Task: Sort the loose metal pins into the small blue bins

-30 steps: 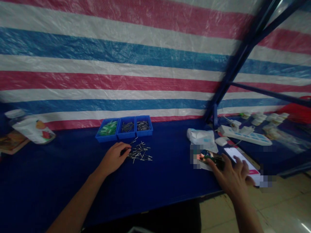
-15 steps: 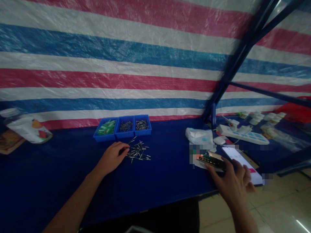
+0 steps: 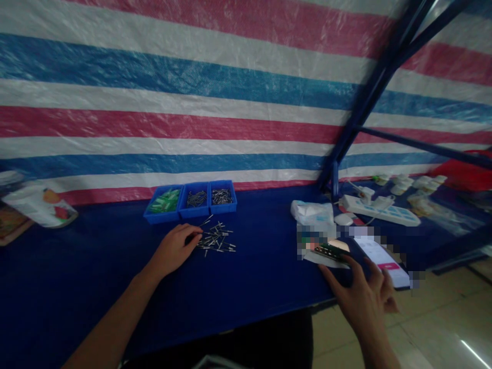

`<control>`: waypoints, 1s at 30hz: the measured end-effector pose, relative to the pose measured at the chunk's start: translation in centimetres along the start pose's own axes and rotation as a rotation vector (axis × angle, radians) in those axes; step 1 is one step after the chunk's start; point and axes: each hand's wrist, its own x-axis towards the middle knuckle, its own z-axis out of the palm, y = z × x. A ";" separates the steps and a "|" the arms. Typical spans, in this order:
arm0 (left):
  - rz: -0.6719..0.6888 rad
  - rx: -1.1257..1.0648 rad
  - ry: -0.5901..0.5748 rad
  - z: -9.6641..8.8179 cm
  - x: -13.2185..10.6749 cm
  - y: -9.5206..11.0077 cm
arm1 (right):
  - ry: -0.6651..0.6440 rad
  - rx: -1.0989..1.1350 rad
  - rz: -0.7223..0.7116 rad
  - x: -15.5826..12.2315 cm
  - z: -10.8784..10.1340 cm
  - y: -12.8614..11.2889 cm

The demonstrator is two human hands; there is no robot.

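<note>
My left hand (image 3: 177, 248) rests at the left edge of a loose pile of thin metal pins that look like blind rivets (image 3: 217, 238). Its thumb and fingertips are pinched together; whatever is between them is too small or hidden to make out. Over at the right, my right hand (image 3: 359, 292) has thumb and fingers spread. Just beyond its fingertips a dark, flat, shiny object (image 3: 332, 251) lies on a white wrapper; whether a finger still touches it I cannot tell. Beside that hand lies a phone with a lit screen (image 3: 384, 261).
Behind the pile stand three blue bins: one with green pieces (image 3: 165, 201), one with dark metal pins (image 3: 196, 199), one with small metal pieces (image 3: 222, 197). A white tub (image 3: 46, 205) is far left. A soft white packet (image 3: 313, 212) and a power strip (image 3: 380, 210) lie right.
My right hand's fingers have come away from the dark flat object, which now lies lower on the wrapper. The left hand stays at the pile. The whole view has shifted slightly.
</note>
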 end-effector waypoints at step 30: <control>0.002 -0.001 -0.018 -0.1 0.0 0.1 | 0.009 0.008 -0.005 -0.3 -0.6 -0.9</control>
